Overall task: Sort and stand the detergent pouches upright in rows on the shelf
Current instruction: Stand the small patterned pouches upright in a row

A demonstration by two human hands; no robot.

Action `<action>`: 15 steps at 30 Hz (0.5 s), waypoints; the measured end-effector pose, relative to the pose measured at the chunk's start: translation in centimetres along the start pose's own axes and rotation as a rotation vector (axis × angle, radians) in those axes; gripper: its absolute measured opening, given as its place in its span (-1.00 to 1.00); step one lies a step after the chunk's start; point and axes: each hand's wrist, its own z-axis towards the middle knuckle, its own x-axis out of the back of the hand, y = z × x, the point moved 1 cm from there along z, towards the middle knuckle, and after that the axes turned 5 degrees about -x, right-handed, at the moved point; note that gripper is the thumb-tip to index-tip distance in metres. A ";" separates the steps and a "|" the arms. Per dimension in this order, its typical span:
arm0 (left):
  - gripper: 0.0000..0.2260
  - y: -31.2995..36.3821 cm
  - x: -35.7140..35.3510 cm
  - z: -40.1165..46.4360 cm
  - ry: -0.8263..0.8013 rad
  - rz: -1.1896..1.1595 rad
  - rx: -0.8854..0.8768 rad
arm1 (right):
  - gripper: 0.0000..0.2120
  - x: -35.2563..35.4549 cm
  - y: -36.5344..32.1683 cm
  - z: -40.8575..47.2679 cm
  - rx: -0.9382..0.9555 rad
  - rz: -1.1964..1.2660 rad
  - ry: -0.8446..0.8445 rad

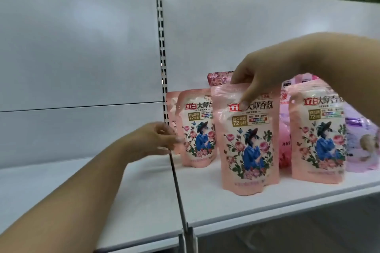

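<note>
Head view: white shelf (pixel 144 197), pouches clustered right of the slotted upright (pixel 162 63). Your right hand (pixel 265 76) pinches the top edge of the front pink pouch (pixel 248 137), thumb on its face, fingers behind; it stands upright, long axis vertical, directly under your fingers. Twin pink pouches flank it: left pouch (pixel 197 129), right pouch (pixel 318 135). Your left hand (pixel 154 139), fingers loosely curled (blurred; contact with the left pouch unclear), sits beside that one.
</note>
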 end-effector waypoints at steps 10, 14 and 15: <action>-0.37 2.5 -3.4 -2.8 -0.445 0.101 -0.054 | -0.89 -2.1 -1.8 1.9 0.058 0.246 0.170; -0.74 2.1 -5.2 -2.5 -0.401 0.212 -0.028 | -0.82 -2.2 -1.8 1.9 0.028 0.232 0.190; -0.75 2.1 -5.0 -2.4 -0.386 0.214 -0.022 | -0.81 -2.1 -1.5 1.7 0.017 0.240 0.192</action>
